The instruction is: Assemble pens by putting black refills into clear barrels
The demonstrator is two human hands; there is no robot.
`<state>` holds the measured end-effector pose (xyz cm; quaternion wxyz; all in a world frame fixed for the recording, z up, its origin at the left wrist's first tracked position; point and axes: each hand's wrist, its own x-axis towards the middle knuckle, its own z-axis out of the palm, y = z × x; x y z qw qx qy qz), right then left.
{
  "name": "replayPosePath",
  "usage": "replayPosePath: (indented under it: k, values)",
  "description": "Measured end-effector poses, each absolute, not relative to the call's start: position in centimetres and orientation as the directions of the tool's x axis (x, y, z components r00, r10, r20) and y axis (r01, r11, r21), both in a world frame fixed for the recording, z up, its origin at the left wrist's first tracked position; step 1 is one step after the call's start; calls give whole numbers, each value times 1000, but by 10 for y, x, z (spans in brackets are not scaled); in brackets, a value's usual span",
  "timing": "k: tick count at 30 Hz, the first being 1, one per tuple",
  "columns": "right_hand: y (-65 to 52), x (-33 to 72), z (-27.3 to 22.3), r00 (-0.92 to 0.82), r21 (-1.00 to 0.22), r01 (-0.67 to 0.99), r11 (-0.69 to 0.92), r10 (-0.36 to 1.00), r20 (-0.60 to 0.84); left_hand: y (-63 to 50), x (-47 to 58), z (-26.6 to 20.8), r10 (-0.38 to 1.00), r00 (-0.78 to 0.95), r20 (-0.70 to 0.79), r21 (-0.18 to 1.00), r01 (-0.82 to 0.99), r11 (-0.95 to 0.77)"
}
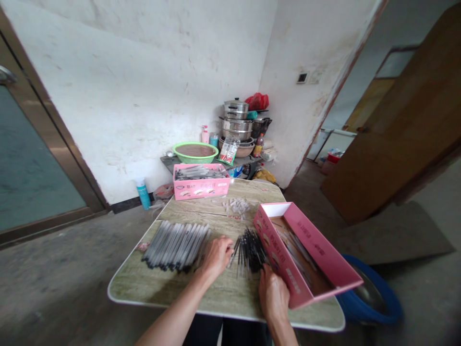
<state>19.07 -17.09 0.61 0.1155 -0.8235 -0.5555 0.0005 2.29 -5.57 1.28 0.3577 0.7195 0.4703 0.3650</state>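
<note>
My left hand is over the middle of the table, fingers curled together; whatever they hold is hidden. It lies between a row of clear tubes with black ends and a loose pile of thin black rods. At the near right end of that pile is my right hand, closed, its fingertips against the black rods; I cannot make out what is in them. Beside it stands an open pink box, slanting away, with a few thin tubes on its brown bottom.
A second pink box, full of tubes, stands at the table's far edge. Small whitish pieces lie near it. Behind are a green basin and stacked steel pots. A blue tub sits on the floor at right.
</note>
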Motion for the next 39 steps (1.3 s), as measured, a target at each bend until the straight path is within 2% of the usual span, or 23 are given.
replayPosePath:
  k: [3, 5, 7, 10, 12, 13, 15, 16, 18, 21, 27, 30, 34, 37, 39]
  values:
    - [-171, 189, 5, 390, -213, 908, -359, 913, 123, -54, 30, 7, 895, 360, 265, 739, 520, -428]
    - [-176, 184, 11, 400, -239, 901, -363, 907, 129, -52, 33, 3, 887, 359, 290, 723, 525, -449]
    - [-185, 182, 26, 376, -309, 901, -305, 904, 206, -50, 35, -1, 889, 347, 298, 731, 515, -447]
    - [-198, 194, 69, 291, -440, 893, -90, 862, 415, -49, 35, -3, 898, 353, 264, 715, 553, -428]
    - [-196, 217, 101, 336, -443, 890, -110, 816, 470, -50, 36, -2, 907, 369, 205, 663, 629, -406]
    - [-191, 232, 114, 354, -398, 901, -173, 822, 446, -51, 36, -1, 912, 371, 175, 629, 671, -393]
    - [-174, 264, 130, 374, -207, 925, -320, 867, 329, -52, 37, 2, 920, 367, 137, 564, 735, -377]
    - [-164, 279, 132, 339, -93, 941, -326, 910, 238, -52, 38, 3, 923, 362, 130, 537, 757, -372]
    - [-146, 301, 126, 237, 99, 966, -239, 971, 29, -53, 40, 5, 930, 346, 119, 495, 792, -358]
    - [-130, 317, 106, 120, 122, 987, -106, 986, -115, -53, 41, 9, 942, 326, 82, 441, 836, -327]
    - [-124, 323, 80, 33, 69, 997, -18, 974, -223, -53, 39, 12, 938, 339, 75, 389, 856, -340]
    - [-121, 324, 77, 34, 45, 999, -24, 970, -240, -53, 36, 14, 941, 316, 125, 442, 831, -338]
    - [-121, 319, 77, 35, 17, 999, -32, 971, -237, -53, 33, 14, 948, 254, 192, 652, 689, -317]
    - [-120, 316, 79, 59, 11, 998, -58, 979, -197, -50, 31, 5, 956, 242, 164, 892, 377, -248]
    - [-119, 316, 84, 113, 22, 994, -111, 985, -133, -48, 30, -5, 949, 298, 104, 987, 88, -136]
